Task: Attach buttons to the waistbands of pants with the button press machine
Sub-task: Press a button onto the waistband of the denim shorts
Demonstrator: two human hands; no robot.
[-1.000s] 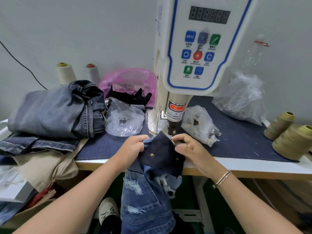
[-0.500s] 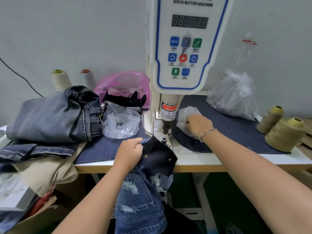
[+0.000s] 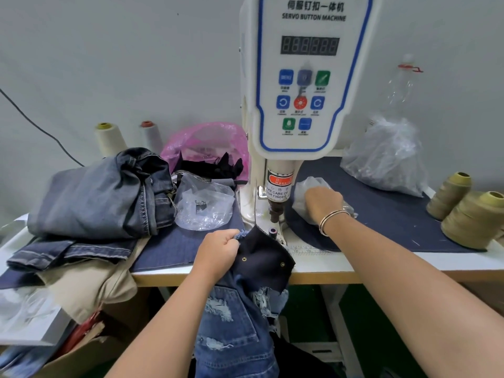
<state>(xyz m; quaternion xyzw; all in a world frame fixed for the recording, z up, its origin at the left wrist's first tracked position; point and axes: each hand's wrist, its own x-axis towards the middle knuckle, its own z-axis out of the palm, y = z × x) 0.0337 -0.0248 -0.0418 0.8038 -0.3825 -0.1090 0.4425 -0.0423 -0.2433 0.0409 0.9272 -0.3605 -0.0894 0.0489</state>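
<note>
At frame centre the left hand (image 3: 218, 248) grips the ripped blue denim pants (image 3: 246, 301) at the worktop (image 3: 381, 264) edge below the white button press machine (image 3: 305, 77), while the right hand (image 3: 323, 203), as half a second ago, reaches into the small clear plastic bag (image 3: 306, 186), grip unclear, a folded grey jeans pile (image 3: 103, 195) at left.

I see frayed, rough blue denim pants (image 3: 234, 323) with small shiny metal studs, a glossy white plastic machine housing (image 3: 305, 77), crinkly clear plastic bags (image 3: 203, 205), and matt navy cloth table cover (image 3: 381, 222).
</note>
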